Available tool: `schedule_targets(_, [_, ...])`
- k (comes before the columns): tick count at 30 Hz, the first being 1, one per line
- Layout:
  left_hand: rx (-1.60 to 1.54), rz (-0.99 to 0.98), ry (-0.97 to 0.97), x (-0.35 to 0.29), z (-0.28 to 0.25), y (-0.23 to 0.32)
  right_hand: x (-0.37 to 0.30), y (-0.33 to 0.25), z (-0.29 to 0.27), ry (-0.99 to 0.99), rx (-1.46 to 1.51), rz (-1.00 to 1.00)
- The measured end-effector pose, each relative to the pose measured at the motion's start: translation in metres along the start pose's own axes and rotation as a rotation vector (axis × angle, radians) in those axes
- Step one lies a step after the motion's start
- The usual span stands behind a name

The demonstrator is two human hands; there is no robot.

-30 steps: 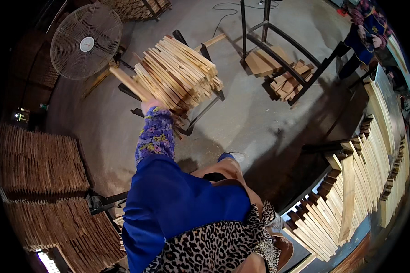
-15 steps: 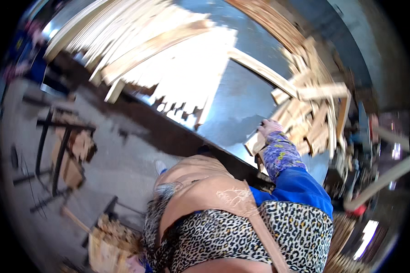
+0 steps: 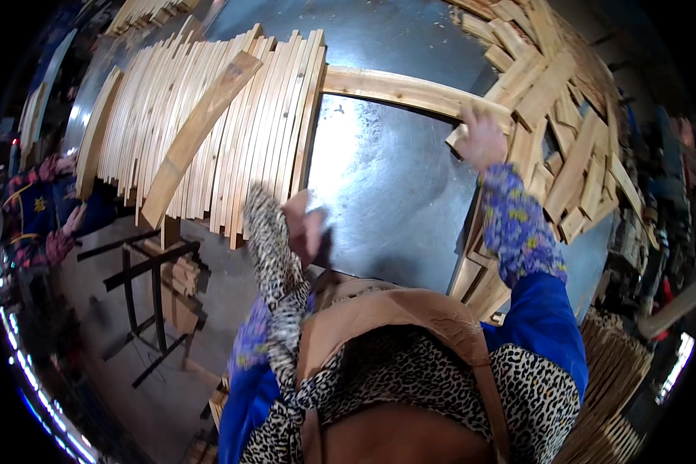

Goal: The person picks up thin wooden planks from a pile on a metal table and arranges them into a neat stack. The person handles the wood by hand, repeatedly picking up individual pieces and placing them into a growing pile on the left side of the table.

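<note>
My right hand [image 3: 483,139], somewhat blurred, is at the right end of a long wooden board [image 3: 394,87] lying across the metal tabletop. Its fingers look stretched out and apart, with no grip on the board visible. My left hand [image 3: 305,228] is smeared by motion in front of my body, near the right edge of a row of wooden strips [image 3: 274,116]. Its fingers cannot be made out. Across that row lies a loose slanted board [image 3: 201,139]. Beside my right hand is a jumbled heap of short wooden pieces [image 3: 584,170].
The metal table [image 3: 394,193] shows bare between row and heap. At the far left another person [image 3: 46,205] stands by the table. A black metal stand [image 3: 151,271] is on the floor at left. Stacked wood [image 3: 611,371] lies at lower right.
My view has turned, and my left hand has come into sight. My right hand has moved from the near edge of the heap to the long board's end.
</note>
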State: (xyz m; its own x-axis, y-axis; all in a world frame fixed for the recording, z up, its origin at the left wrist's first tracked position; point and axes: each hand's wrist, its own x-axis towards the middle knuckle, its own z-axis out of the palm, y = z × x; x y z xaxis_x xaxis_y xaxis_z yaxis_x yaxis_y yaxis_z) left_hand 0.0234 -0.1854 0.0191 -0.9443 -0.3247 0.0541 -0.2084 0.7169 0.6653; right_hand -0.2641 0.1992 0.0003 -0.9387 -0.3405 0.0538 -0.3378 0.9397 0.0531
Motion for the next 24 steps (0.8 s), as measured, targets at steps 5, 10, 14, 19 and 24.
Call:
schedule_targets(5, [-0.072,0.14,-0.226,0.096,0.113,0.051,0.11,0.028,-0.003,-0.328,0.034,-0.151])
schedule_targets(10, [0.095,-0.113,-0.388,0.135,0.108,0.057,0.084,0.046,-0.026,-0.371,0.116,-0.089])
schedule_targets(14, [-0.629,-0.336,-0.127,0.115,0.17,0.021,0.031,0.007,0.003,-0.876,1.492,0.514])
schedule_targets(19, [-1.198,-0.724,-0.71,0.129,0.14,0.077,0.031,-0.065,-0.03,-0.464,0.591,0.301])
schedule_targets(24, [0.114,0.33,-0.156,0.09,0.077,0.051,0.064,-0.014,0.003,-0.175,0.181,0.832])
